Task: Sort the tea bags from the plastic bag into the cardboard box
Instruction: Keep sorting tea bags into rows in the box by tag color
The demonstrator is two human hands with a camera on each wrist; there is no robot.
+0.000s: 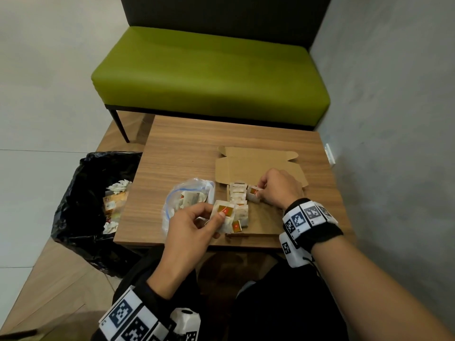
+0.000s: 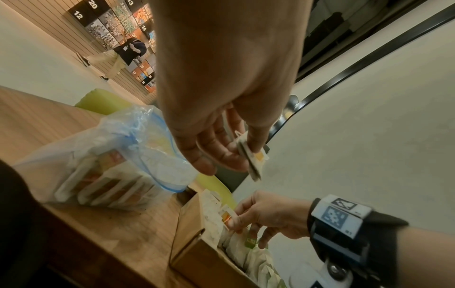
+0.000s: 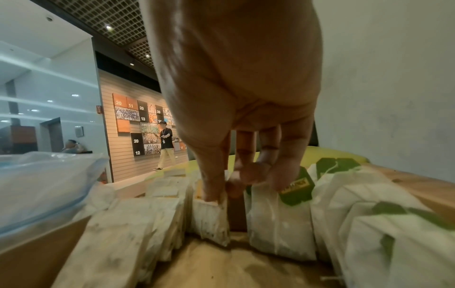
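The cardboard box (image 1: 258, 166) lies open on the table (image 1: 187, 143), flap back, giving access for rows. The plastic bag (image 1: 179, 200) sits just left, within reach. Right hand (image 1: 280, 190) pinches a tea bag (image 1: 253, 193), seating it upright in the box. Left hand (image 1: 189, 230) pinches the next tea bag (image 1: 224, 210) above the box edge, apparently staged.

Head view looks down from above; both wrist views, close, share the cardboard box (image 2: 197, 251).
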